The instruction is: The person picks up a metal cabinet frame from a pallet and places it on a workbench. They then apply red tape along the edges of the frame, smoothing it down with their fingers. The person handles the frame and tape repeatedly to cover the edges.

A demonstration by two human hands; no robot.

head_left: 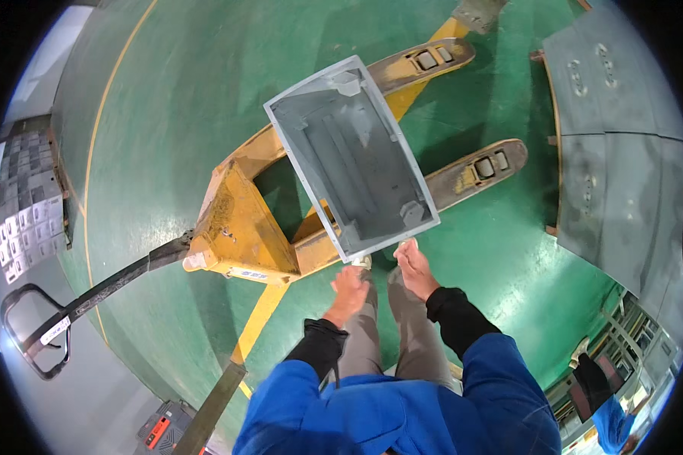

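A grey box-shaped metal cabinet shell (366, 250), its open side up, lies across the forks of a yellow pallet jack (239, 220). Just below the shell's near left corner is my left hand (349, 290), with its fingers loosely bent and apart. My right hand (416, 269) is at the near edge of the shell, fingers pointing toward it and nothing seen in them. Whether the right fingertips touch the rim cannot be made out. Inside the shell are ribs along the bottom and small brackets in the corners.
The jack's black handle (129, 274) reaches out to the left. Large grey metal panels (607, 152) are stacked at the right. Stacked white cartons (30, 205) stand far left. A person (611, 417) is at the lower right, near metal racks. Yellow lines mark the green floor (174, 98).
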